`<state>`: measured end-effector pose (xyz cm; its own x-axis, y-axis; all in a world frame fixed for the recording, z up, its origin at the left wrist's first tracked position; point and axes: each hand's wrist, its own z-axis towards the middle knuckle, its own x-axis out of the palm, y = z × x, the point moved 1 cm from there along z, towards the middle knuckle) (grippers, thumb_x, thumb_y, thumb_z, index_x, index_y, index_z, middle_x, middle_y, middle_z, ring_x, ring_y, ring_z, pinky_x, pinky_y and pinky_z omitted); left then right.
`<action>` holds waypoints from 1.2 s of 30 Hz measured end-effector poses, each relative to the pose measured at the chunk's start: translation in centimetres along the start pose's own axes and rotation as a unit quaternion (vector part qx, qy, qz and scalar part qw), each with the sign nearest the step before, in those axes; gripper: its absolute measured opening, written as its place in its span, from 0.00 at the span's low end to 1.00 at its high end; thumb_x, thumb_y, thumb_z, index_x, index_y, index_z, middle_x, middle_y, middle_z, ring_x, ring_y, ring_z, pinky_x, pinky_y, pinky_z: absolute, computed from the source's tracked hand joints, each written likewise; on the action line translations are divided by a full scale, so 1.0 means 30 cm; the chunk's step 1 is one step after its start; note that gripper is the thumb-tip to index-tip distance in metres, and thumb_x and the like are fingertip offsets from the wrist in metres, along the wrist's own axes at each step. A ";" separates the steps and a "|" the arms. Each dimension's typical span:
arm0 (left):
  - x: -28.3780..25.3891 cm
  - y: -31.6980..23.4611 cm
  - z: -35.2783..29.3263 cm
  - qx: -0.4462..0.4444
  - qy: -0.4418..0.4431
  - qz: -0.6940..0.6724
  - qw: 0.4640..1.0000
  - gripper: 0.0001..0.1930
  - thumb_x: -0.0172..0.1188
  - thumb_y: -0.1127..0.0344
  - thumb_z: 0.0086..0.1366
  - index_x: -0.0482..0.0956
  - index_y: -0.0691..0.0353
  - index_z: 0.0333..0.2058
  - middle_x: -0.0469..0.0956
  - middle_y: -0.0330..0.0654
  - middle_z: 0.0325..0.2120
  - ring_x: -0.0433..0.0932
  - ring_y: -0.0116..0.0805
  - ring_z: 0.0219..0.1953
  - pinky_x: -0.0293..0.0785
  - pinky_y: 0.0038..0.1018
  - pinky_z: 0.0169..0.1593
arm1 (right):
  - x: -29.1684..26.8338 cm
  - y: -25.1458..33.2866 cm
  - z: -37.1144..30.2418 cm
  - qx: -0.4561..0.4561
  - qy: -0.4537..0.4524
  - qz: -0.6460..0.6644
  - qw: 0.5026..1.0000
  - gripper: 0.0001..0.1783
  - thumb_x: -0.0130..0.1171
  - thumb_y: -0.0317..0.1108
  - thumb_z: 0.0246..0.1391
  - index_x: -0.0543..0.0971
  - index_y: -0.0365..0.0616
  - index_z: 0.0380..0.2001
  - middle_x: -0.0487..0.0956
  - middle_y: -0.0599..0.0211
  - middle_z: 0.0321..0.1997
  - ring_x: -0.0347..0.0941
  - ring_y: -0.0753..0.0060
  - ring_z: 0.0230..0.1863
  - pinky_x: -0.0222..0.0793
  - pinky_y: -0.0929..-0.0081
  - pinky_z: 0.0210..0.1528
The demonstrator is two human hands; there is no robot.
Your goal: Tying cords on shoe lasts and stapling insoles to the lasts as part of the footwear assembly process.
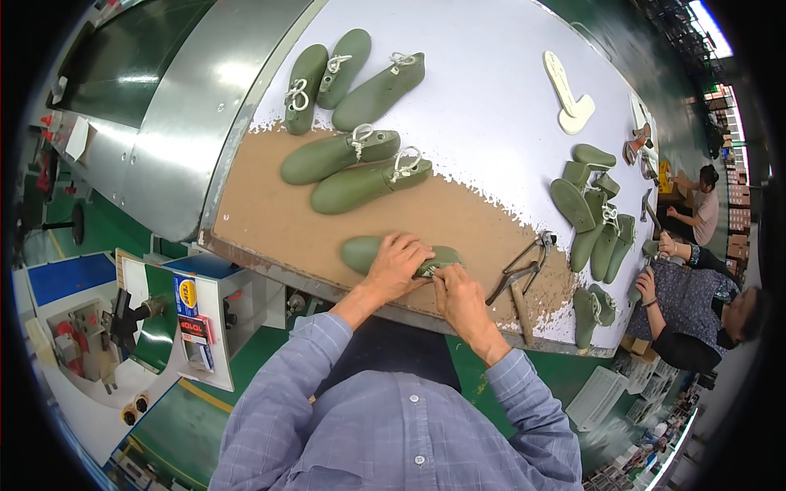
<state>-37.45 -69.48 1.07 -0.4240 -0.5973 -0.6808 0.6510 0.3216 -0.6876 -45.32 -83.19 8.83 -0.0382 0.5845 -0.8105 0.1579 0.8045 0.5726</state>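
A green shoe last (358, 254) lies sideways at the table's front edge, its toe end pointing left. My left hand (396, 267) is closed over its middle and holds it down. At the last's right end my right hand (463, 299) is pinched, with its fingertips close to a bit of pale cord; what they grip is hidden. Just beyond lie two more green lasts (356, 190) with white cord loops. Farther back, three similar lasts (379, 94) stand together. To the right of my hands rest black pincers (546, 239) and a wooden tool handle (521, 316).
More lasts (573, 204) cluster at the table's right side, near a cream flat sole-shaped piece (569, 102). A co-worker (696, 307) at the right edge handles a green last. A metal surface (180, 114) adjoins on the left; a white machine cabinet (217, 327) stands below it.
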 end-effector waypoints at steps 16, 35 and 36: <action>0.003 0.019 -0.010 -0.008 0.017 -0.013 1.000 0.27 0.73 0.62 0.41 0.73 0.55 0.43 0.75 0.35 0.44 0.69 0.38 0.54 0.60 0.43 0.60 | -0.041 0.048 0.111 -0.052 0.203 -0.134 0.969 0.05 0.53 0.26 0.52 0.74 0.35 0.30 0.77 0.43 0.21 0.75 0.47 0.25 0.70 0.60 0.29; -0.015 0.005 -0.003 0.026 0.050 -0.008 0.998 0.26 0.72 0.58 0.44 0.74 0.57 0.43 0.73 0.37 0.43 0.67 0.39 0.55 0.60 0.43 0.58 | -0.042 0.022 0.035 0.001 0.109 -0.061 0.992 0.07 0.57 0.31 0.54 0.77 0.40 0.35 0.79 0.50 0.28 0.76 0.45 0.29 0.71 0.61 0.30; -0.016 0.003 -0.002 0.023 0.054 -0.021 0.998 0.26 0.71 0.59 0.44 0.74 0.57 0.43 0.74 0.37 0.43 0.67 0.40 0.55 0.59 0.43 0.59 | -0.037 0.019 0.043 0.075 0.121 -0.018 0.990 0.07 0.57 0.31 0.54 0.77 0.39 0.34 0.79 0.49 0.28 0.76 0.46 0.30 0.71 0.62 0.30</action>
<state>-37.23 -69.12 1.33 -0.5148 -0.5261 -0.6768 0.6586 0.2627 -0.7052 -43.91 -83.51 9.89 -0.2792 0.5792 -0.7659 0.2961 0.8107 0.5051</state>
